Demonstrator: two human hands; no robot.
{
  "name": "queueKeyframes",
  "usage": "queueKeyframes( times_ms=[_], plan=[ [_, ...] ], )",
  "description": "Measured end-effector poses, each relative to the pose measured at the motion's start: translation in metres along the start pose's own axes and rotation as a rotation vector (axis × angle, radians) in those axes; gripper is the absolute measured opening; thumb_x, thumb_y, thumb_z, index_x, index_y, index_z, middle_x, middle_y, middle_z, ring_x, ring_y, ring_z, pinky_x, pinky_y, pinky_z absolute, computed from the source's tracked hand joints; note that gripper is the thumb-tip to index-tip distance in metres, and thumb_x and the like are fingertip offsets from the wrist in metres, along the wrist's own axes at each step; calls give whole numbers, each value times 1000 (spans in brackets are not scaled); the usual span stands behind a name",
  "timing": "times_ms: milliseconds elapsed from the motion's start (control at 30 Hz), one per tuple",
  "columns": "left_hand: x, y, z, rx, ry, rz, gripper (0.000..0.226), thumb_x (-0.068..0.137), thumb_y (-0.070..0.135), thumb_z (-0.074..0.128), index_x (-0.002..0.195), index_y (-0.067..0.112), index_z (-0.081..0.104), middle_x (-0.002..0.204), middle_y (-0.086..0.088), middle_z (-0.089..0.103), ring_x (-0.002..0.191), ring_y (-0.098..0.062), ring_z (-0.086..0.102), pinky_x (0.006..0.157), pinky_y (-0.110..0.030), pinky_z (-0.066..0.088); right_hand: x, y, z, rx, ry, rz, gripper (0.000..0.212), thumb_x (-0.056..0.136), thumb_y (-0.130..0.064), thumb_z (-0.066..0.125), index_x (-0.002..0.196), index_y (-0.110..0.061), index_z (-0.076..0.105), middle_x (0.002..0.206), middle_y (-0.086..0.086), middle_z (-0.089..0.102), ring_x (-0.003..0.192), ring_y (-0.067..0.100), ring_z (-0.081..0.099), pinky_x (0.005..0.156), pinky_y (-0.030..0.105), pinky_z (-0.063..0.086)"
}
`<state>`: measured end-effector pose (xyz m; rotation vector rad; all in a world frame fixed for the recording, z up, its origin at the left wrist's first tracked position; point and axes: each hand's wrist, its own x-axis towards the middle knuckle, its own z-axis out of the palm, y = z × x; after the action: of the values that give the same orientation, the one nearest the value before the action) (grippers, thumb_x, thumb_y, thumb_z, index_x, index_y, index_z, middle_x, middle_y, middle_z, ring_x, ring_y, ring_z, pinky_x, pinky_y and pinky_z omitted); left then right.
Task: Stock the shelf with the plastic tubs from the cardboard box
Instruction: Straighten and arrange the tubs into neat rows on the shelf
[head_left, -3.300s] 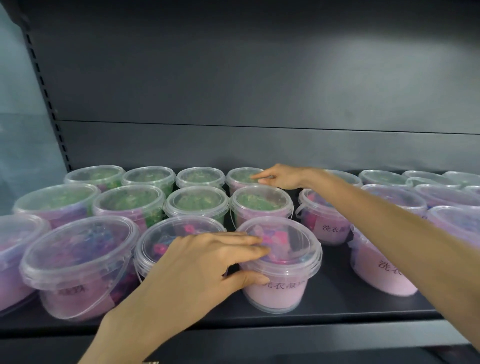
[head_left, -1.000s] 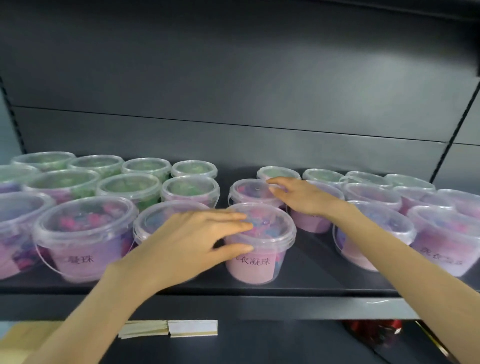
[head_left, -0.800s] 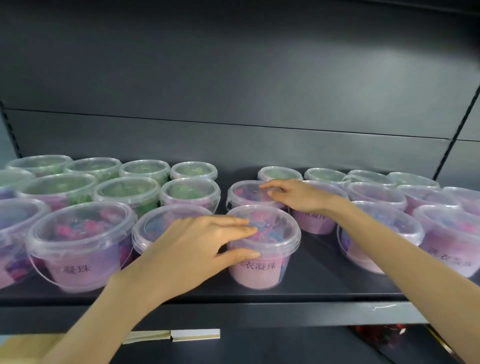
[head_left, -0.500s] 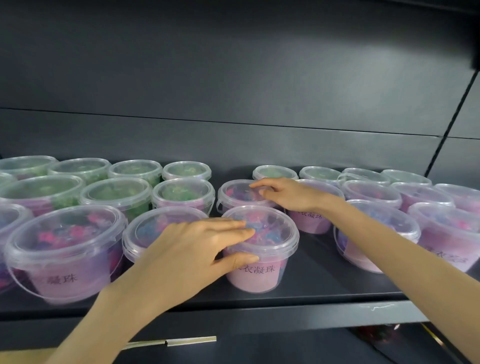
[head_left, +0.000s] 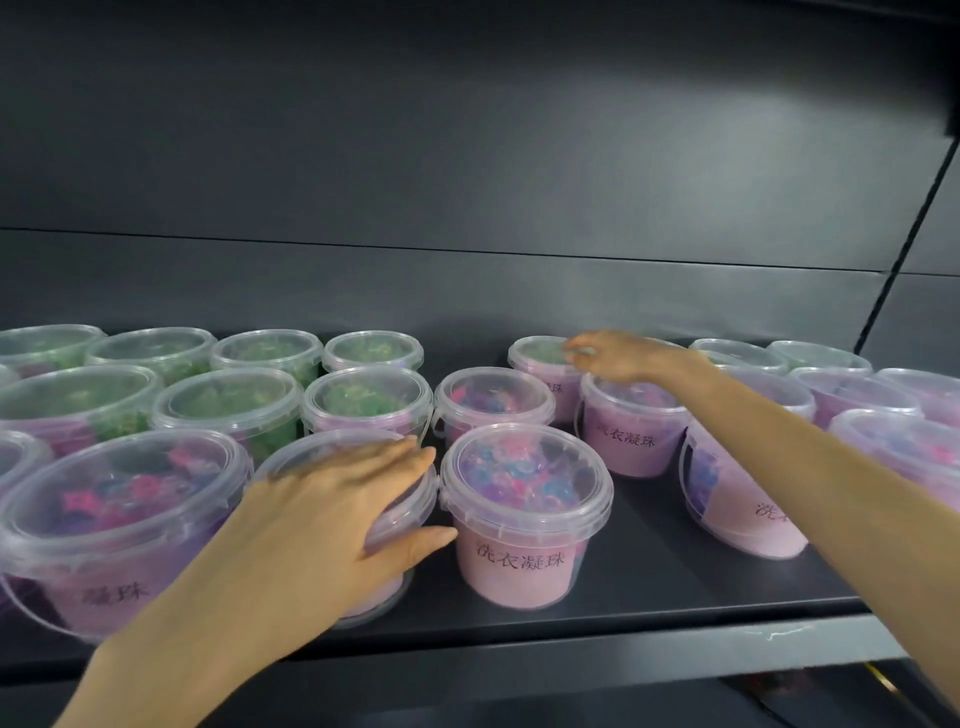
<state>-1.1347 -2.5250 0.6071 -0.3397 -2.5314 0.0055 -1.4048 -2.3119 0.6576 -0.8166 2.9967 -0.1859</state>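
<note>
Head view blurs both hands. The left grip (head_left: 332, 514) lies spread flat over the lid of a front-row tub (head_left: 322, 448) and hides most of it, with the thumb beside the tub's wall. Just right of that thumb stands a labelled tub (head_left: 524, 519) of pink, blue and purple pods. The right grip (head_left: 623, 358) touches the lid of a back-row tub (head_left: 537, 358) holding green pods; whether it pinches, I cannot tell. Left of the left grip, green-filled tubs (head_left: 228, 405) crowd the dark shelf (head_left: 649, 577), and the outermost are cut off.

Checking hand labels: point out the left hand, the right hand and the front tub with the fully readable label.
left hand (head_left: 322, 525): head view, back of the hand.
right hand (head_left: 626, 358): head view, back of the hand.
front plastic tub (head_left: 519, 582): head view, its pink label.
</note>
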Motion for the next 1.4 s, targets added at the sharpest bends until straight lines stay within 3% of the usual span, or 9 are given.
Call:
queueKeyframes(
  times_ms=[133, 233, 333, 500, 800, 1067, 1167, 1267, 1400],
  plan=[
    [-1, -3, -1, -20, -29, 10, 61, 83, 67, 30, 110, 29, 68, 111, 16, 67, 97, 0, 64, 72, -18, 50, 9, 3, 7, 18, -41, -29, 47, 98, -39, 36, 140, -17, 38, 149, 1, 36, 136, 21, 34, 113, 35, 24],
    [-4, -7, -5, -61, -68, -12, 60, 83, 70, 29, 113, 33, 66, 115, 21, 63, 102, 4, 60, 81, -14, 43, 14, -2, 7, 26, -46, -79, 45, 98, -35, 41, 140, -18, 40, 148, -1, 37, 135, 19, 35, 113, 33, 23],
    [-9, -12, -11, -88, -29, -60, 60, 81, 70, 32, 108, 32, 69, 114, 22, 63, 103, 6, 57, 69, -19, 52, 19, -10, 11, 93, -32, -137, 42, 97, -30, 44, 137, -18, 44, 145, -2, 42, 133, 18, 38, 112, 30, 26],
    [-16, -18, -14, -127, 13, -107, 59, 81, 73, 31, 110, 37, 67, 118, 26, 59, 113, 9, 44, 72, -30, 57, 27, -24, 15, 160, -45, -173, 41, 97, -29, 44, 137, -21, 45, 143, -4, 43, 132, 17, 39, 107, 25, 26],
    [-15, -15, -17, -98, -13, -134, 55, 78, 71, 35, 108, 38, 68, 114, 26, 62, 115, 5, 41, 66, -24, 54, 35, -40, 14, 188, -96, -207, 40, 98, -24, 43, 137, -21, 44, 145, 2, 40, 133, 21, 38, 112, 34, 27],
    [-16, -12, -19, -52, -47, -129, 54, 82, 70, 32, 109, 39, 67, 114, 27, 61, 114, 3, 40, 61, -17, 49, 36, -59, 17, 173, -85, -230, 41, 100, -25, 38, 140, -19, 39, 147, 3, 38, 135, 21, 36, 112, 32, 25],
    [-14, -1, -23, -64, -54, -113, 57, 86, 68, 29, 116, 35, 64, 120, 22, 61, 109, 6, 52, 75, -16, 45, 25, -56, 11, 187, 1, -198, 43, 101, -32, 32, 142, -21, 35, 148, 3, 35, 134, 22, 36, 111, 30, 24],
    [-5, 16, -24, -113, 20, -61, 55, 88, 63, 33, 120, 30, 63, 123, 18, 60, 115, 4, 50, 90, -8, 30, 2, -51, 3, 220, 63, -224, 38, 101, -27, 35, 137, -17, 44, 141, 4, 45, 128, 19, 42, 99, 19, 28],
    [15, 47, -20, -211, -7, -12, 60, 83, 69, 28, 126, 36, 55, 131, 24, 51, 120, 5, 46, 95, -24, 44, -44, -39, -1, 249, 86, -269, 30, 97, -19, 45, 124, -15, 58, 127, 0, 59, 117, 14, 53, 94, 16, 34]
  ],
)
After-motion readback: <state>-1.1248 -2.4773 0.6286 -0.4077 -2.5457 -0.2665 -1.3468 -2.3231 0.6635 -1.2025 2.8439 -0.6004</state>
